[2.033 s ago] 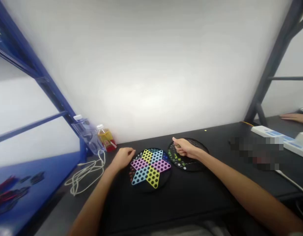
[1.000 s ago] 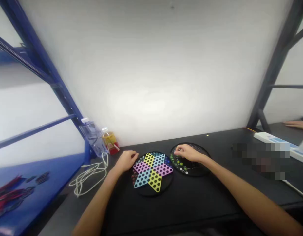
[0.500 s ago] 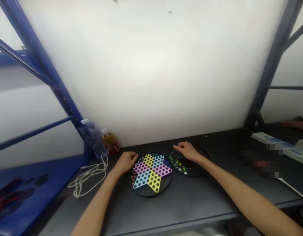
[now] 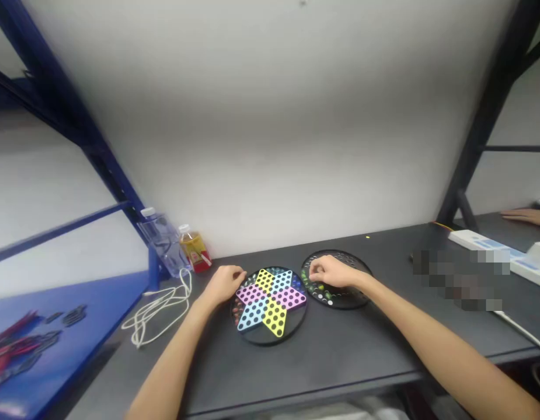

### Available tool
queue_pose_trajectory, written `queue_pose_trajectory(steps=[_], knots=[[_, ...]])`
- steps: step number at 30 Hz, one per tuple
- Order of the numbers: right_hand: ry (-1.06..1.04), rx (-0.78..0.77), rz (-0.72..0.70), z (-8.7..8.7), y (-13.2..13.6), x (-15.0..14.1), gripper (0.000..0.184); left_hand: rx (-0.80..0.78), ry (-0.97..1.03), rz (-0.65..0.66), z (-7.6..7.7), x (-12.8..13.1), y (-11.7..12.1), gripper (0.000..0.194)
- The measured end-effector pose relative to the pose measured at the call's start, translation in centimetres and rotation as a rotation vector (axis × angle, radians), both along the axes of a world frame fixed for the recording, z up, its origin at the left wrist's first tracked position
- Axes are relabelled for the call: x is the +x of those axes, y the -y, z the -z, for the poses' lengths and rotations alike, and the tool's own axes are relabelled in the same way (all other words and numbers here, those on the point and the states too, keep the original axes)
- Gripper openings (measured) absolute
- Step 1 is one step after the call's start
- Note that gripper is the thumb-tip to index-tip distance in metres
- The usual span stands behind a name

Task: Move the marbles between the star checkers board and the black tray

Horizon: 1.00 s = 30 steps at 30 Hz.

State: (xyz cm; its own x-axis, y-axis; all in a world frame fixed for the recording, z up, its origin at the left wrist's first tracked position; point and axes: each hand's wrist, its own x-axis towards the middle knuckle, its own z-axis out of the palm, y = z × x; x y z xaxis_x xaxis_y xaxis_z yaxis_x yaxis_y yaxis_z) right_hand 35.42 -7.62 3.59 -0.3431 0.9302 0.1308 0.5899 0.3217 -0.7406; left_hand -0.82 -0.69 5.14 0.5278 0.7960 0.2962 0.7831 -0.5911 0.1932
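Note:
A star-shaped Chinese checkers board (image 4: 275, 319) with yellow, pink and light-blue points full of holes sits in a round black tray (image 4: 270, 344). Dark, blue and reddish marbles lie in the gaps round the star. At the tray's left rim rests my left hand (image 4: 226, 283), its fingers curled together; whatever they hold is hidden. My right hand (image 4: 335, 272) is over a second round black board (image 4: 348, 303), fingertips pinched downward among green, yellow and white marbles (image 4: 321, 294). I cannot make out what is in the pinch.
Behind my left hand stand a clear bottle (image 4: 164, 242) and a bottle with a yellow-red label (image 4: 195, 251). A white cable (image 4: 140, 326) lies coiled at left. To the right are a white power strip (image 4: 493, 245) and another person's hand (image 4: 526, 216). Blue shelf posts (image 4: 116, 175) frame the table.
My right hand has lowered slightly and its fingers have curled down into a pinch over the second board. My left hand has hardly moved.

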Motion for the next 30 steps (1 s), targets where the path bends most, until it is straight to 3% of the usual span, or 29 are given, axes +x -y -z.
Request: queue_pose_trajectory(steps=[5, 8, 15, 22, 25, 27, 30], knots=[[-0.775, -0.311, 0.103, 0.5, -1.2, 1.0, 0.029, -0.008, 0.011, -0.006, 0.1, -0.1, -0.1, 0.036], [-0.999, -0.425, 0.076, 0.6, -1.6, 1.3, 0.031, -0.02, 0.031, -0.007, 0.0, 0.0, 0.0, 0.035], [-0.828, -0.554, -0.051, 0.1, -0.1, -0.4, 0.04, -0.032, 0.02, -0.003, -0.1, 0.3, 0.0, 0.039], [-1.176, -0.511, -0.032, -0.5, -0.9, 0.2, 0.019, -0.037, 0.005, -0.024, 0.0, 0.2, 0.0, 0.038], [-1.258, -0.54, 0.023, 0.0, -1.6, 0.3, 0.024, -0.029, 0.004, -0.017, -0.1, 0.2, 0.1, 0.038], [-1.225, -0.53, 0.066, 0.1, -1.7, 0.2, 0.036, -0.026, 0.001, -0.011, -0.1, 0.2, 0.1, 0.037], [-0.998, -0.373, 0.133, -0.1, -1.2, 0.2, 0.045, -0.023, -0.002, -0.005, 0.0, 0.2, 0.1, 0.035]])
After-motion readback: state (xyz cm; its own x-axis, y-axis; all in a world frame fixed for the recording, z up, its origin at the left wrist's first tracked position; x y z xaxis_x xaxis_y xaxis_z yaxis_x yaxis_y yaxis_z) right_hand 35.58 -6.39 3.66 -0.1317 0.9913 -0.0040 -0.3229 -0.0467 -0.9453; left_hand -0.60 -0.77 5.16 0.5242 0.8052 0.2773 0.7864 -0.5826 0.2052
